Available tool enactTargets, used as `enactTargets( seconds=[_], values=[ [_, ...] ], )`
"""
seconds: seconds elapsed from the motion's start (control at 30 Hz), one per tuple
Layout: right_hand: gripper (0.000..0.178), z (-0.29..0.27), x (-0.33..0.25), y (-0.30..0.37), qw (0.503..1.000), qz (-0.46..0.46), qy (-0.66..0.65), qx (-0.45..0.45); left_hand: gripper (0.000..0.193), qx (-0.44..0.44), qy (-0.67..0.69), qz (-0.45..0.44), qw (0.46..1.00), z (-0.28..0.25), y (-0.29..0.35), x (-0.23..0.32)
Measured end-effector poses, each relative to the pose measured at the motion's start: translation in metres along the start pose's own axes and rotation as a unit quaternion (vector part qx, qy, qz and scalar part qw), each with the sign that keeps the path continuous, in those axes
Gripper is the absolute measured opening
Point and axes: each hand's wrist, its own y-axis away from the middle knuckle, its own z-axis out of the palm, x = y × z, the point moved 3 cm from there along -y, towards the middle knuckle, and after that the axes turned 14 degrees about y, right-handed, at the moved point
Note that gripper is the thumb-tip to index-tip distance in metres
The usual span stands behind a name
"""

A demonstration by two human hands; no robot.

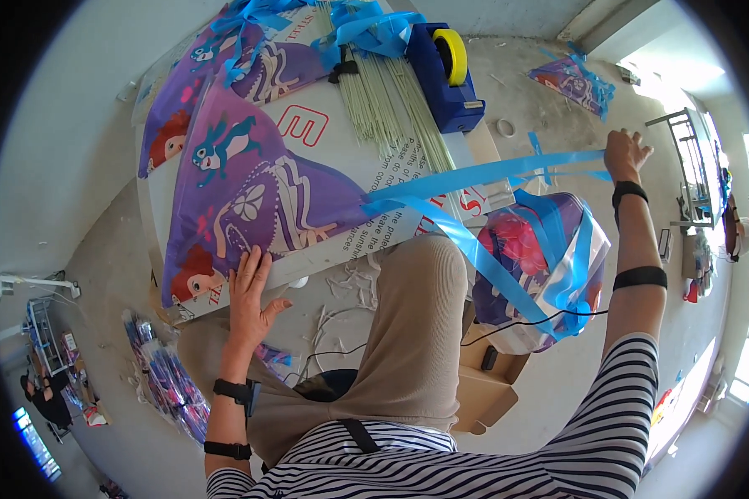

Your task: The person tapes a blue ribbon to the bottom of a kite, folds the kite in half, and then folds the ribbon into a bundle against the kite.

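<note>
We see: purple printed sheet [245,187], ten o'clock, on white board [337,160] | left hand [248,298], eight o'clock, ungrasping, fingers resting on it | right hand [627,155], two o'clock, pinching blue ribbon [491,173] | we judge both light, limp, slippery; best held by edge, end

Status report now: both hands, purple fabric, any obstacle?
Left hand open, resting on purple fabric. Right hand holding blue ribbon, stretched rightward. Nothing visibly blocking ribbon.

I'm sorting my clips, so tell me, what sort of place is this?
Likely a small workshop: there's a blue tape dispenser, a bunch of thin pale rods near printed purple sheets, and shiny, seemingly plastic-wrapped bundles on the grey floor.
</note>
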Motion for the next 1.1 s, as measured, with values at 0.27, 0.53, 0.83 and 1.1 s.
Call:
enactTargets(
  seconds=[0.27, 0.53, 0.83, 1.1],
  values=[
    [0.033, -0.018, -0.010, -0.019, 0.982, 0.110, -0.099, 0.118, 0.095, -0.010, 0.005, 0.000, 1.000, 0.004, -0.004, 0.001],
    [0.013, -0.029, -0.085, 0.193, 0.804, -0.094, -0.569, 0.143, 0.097, -0.001, -0.007, -0.004, 1.000, 0.000, 0.000, -0.001],
    [0.039, -0.010, -0.167, 0.375, 0.102, 0.154, -0.845, -0.503, 0.096, 0.003, -0.011, 0.006, 1.000, 0.001, 0.002, -0.001],
    [0.020, 0.016, -0.184, 0.326, -0.137, 0.266, -0.876, -0.379, 0.095, 0.009, -0.008, 0.011, 1.000, 0.005, -0.001, 0.000]
  ],
)
